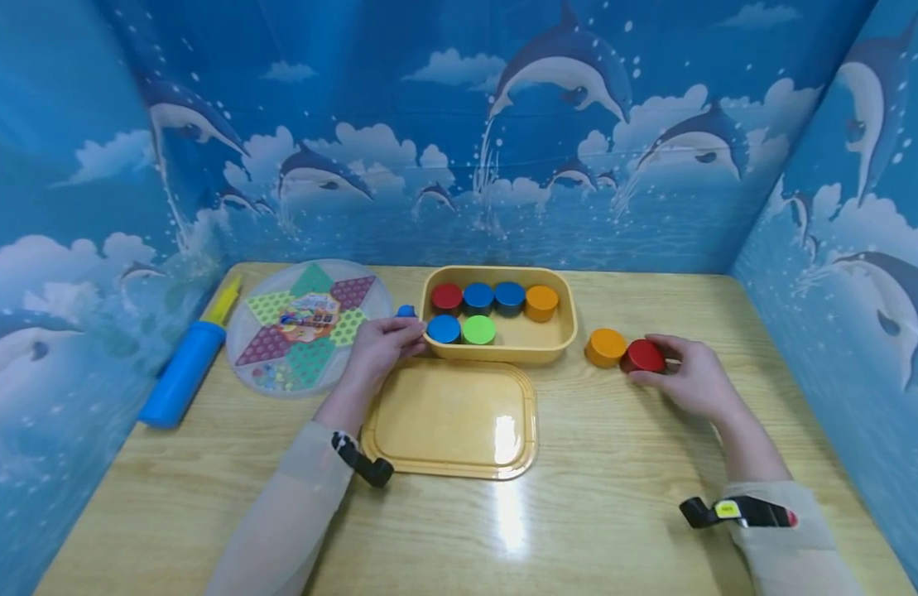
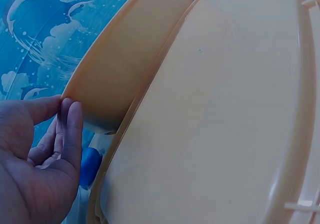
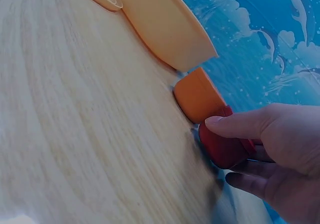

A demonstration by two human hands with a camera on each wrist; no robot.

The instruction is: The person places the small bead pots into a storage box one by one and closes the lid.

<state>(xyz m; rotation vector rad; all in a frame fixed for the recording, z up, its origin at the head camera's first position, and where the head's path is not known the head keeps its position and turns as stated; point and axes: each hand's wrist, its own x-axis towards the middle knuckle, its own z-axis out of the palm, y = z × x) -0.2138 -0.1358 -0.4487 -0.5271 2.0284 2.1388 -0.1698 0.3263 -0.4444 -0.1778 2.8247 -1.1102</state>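
Towards the bench's (image 1: 615,497) right edge, the right hand (image 1: 691,377) holds a red tub (image 1: 643,357) between spread thumb and fingers, rightward of the yellow box (image 1: 503,354), whose long axis parallels the back edge and whose left rim the left hand (image 1: 381,348) narrowly pinches.

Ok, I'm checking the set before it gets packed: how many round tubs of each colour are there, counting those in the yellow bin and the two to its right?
Blue tubs: 3
Red tubs: 2
Orange tubs: 2
Green tub: 1
Total: 8
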